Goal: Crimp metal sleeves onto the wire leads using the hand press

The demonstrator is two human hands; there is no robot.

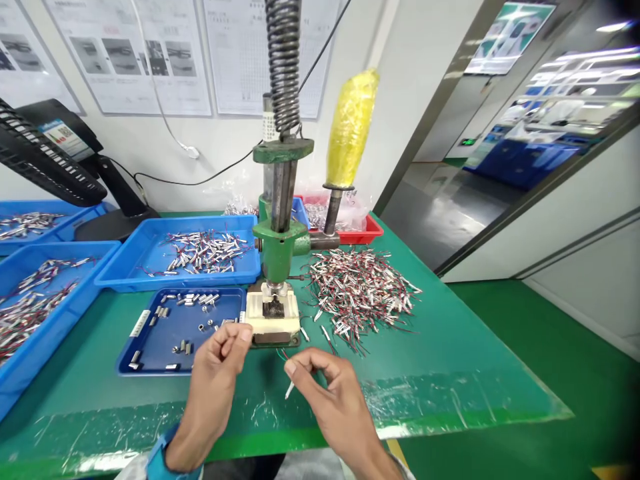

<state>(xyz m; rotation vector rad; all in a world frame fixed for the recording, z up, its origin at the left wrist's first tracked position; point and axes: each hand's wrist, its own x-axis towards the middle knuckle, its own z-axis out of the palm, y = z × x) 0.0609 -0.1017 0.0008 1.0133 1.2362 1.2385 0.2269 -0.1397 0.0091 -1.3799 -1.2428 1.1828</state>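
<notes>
My right hand [336, 393] pinches a small white wired part [289, 390] between thumb and forefinger. Its white end points down toward the table, and thin dark wires stick out above the fingertips. My left hand [216, 387] is closed in a pinch at the front left corner of the press's cream-coloured fixture block [273, 320]. What those fingers hold, if anything, is hidden. Above the block stands the green hand press [278, 257], with a yellow-wrapped lever handle [352, 130]. Beside my left hand lies a dark blue tray [170, 333] with small metal cylinders.
A large pile of wired parts [363, 293] lies right of the press. Blue bins [107, 280] of similar parts stand at the left, near a black fan [55, 153]. Behind the press sits a red bin [367, 235]. The green table [450, 353] has a plastic-covered front edge.
</notes>
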